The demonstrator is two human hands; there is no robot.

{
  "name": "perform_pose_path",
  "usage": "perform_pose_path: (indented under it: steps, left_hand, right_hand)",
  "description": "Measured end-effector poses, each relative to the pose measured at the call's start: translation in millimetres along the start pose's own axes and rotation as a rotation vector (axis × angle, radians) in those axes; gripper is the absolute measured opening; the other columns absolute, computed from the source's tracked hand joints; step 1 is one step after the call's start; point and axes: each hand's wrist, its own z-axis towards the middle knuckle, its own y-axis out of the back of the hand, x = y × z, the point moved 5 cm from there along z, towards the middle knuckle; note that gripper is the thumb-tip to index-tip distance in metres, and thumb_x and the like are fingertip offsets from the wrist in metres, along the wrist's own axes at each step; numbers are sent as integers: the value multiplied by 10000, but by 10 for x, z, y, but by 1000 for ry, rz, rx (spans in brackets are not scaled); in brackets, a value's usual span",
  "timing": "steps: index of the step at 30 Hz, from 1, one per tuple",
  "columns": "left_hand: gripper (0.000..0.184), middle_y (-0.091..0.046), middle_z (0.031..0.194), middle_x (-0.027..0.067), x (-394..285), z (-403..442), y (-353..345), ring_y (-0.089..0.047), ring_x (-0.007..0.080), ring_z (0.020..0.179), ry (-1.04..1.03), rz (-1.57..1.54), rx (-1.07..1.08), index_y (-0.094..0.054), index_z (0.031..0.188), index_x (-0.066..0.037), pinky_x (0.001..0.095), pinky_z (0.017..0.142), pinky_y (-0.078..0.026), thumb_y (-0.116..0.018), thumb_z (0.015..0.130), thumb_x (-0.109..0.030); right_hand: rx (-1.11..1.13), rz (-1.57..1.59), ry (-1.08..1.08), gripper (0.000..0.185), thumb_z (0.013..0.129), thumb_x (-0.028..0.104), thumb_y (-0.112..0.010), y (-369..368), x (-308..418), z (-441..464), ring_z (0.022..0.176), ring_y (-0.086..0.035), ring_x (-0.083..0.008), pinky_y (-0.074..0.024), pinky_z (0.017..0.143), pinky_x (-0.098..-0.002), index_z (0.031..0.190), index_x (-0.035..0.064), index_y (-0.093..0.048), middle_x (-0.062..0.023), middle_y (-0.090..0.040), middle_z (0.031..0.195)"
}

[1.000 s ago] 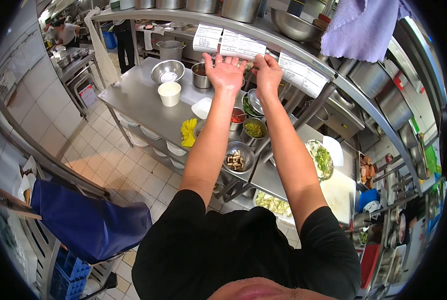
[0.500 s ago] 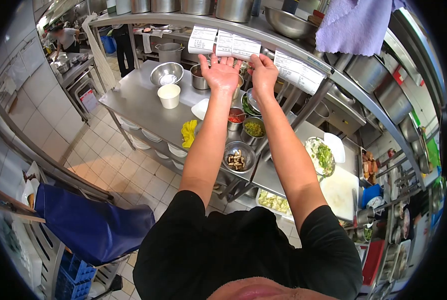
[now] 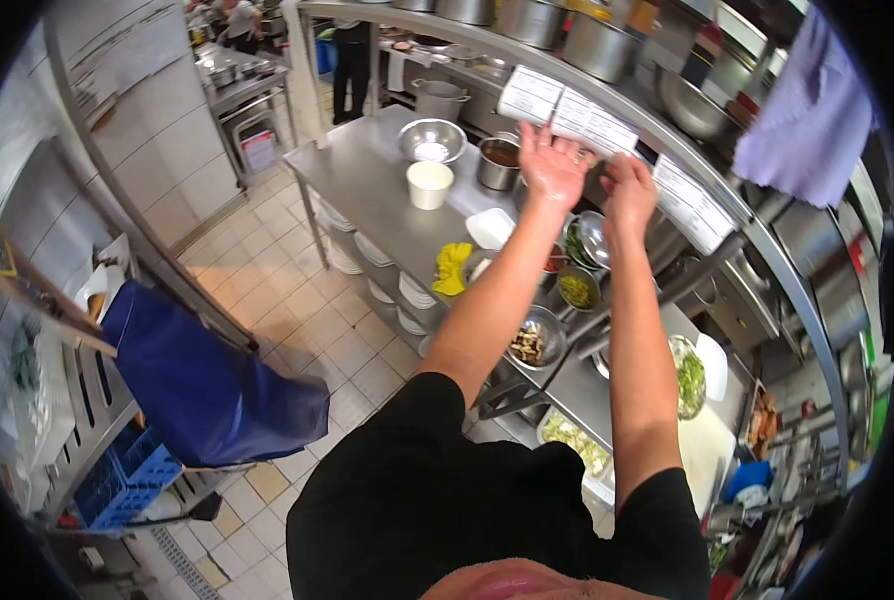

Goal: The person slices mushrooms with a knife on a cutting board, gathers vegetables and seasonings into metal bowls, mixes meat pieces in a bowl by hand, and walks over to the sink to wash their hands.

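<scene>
A restaurant kitchen: large steel pots (image 3: 599,48) stand above printed tickets (image 3: 595,122), and plates (image 3: 373,250) sit stacked beneath a stainless-steel prep table (image 3: 357,162).

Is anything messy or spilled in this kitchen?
A little messy: the yellow cloth lies crumpled by the edge of the table, not folded neatly. I see no spill on the table, though the arms hide part of it.

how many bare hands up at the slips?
2: the left hand, palm up, fingers spread, just below the slips; the right hand, beside it, fingers bent. Neither is hidden; whether they touch paper is unclear.
</scene>
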Motion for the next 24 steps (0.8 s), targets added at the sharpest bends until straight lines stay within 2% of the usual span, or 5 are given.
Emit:
perform_pose_path:
  steps: [3, 9, 10, 17, 24]
  left_hand:
    - [845, -107, 1570, 130, 11, 14, 47, -60, 292, 1453, 12, -2, -5, -219, 1478, -158, 520, 1132, -40, -430, 856, -689]
    - [768, -157, 1560, 112, 52, 64, 131, -137, 289, 1436, 34, -18, -90, -305, 1440, -193, 524, 1135, -75, -444, 854, -671]
    - [908, -16, 1579, 135, 51, 51, 81, 6, 289, 1458, 26, 31, -18, -132, 1510, -177, 509, 1137, -11, -449, 837, -700]
    - [789, -237, 1511, 99, 52, 103, 104, -224, 272, 1390, 17, 38, -47, -297, 1416, -160, 523, 1118, -140, -482, 842, -669]
    - [741, -328, 1444, 102, 32, 124, 88, -299, 263, 1342, 3, 66, -34, -354, 1363, -153, 529, 1100, -181, -496, 838, -656]
  right_hand:
    - [5, 48, -5, 150, 873, 136, -658, 36, -48, 35, 688, -576, -93, -471, 604, -225, 962, 16, -649, -17, -628, 794]
    - [29, -23, -26, 146, 880, 123, -652, 64, -98, 101, 781, -605, -130, -511, 641, -271, 989, 29, -628, -35, -636, 868]
    - [39, -6, -16, 165, 873, 120, -658, 63, -113, 120, 784, -604, -128, -514, 637, -272, 1007, 27, -629, -36, -637, 885]
    - [8, 49, -17, 118, 880, 131, -655, 44, -91, 63, 737, -589, -106, -518, 600, -244, 940, 31, -642, -19, -628, 824]
    - [-42, 125, 39, 113, 883, 89, -639, 19, -79, -16, 646, -573, -96, -503, 551, -232, 922, -17, -642, -42, -619, 767]
